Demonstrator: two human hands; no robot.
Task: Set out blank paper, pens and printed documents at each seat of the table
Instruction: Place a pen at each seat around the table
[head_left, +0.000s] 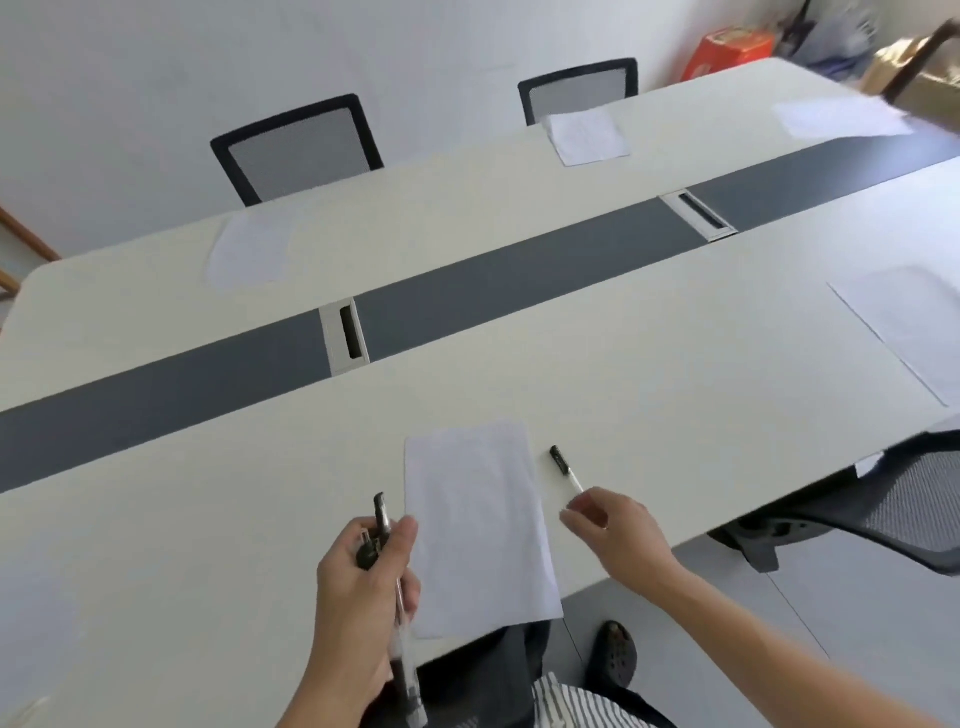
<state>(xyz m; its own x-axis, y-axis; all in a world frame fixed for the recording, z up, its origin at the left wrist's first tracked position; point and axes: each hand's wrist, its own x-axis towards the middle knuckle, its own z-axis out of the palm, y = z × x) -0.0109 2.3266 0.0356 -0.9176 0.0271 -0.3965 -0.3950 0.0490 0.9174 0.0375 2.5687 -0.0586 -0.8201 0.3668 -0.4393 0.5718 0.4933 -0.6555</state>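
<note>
A blank sheet of paper (478, 525) lies at the near edge of the white table (675, 364), hanging slightly over it. Just right of the sheet a black-capped pen (565, 467) lies on the table. My right hand (613, 530) hovers at the pen's near end, fingertips at or just off its tip; whether they pinch it I cannot tell. My left hand (363, 582) grips a bundle of several black-capped pens (387, 551) left of the sheet. More sheets lie at other seats: far left (249, 254), far middle (589, 135), far right (836, 117) and near right (909, 327).
A dark grey strip (493, 280) with two cable hatches runs along the table's middle. Two mesh-backed chairs (296, 148) stand on the far side; another chair (878, 509) stands at the near right. A red box (727, 52) and bags sit in the back corner.
</note>
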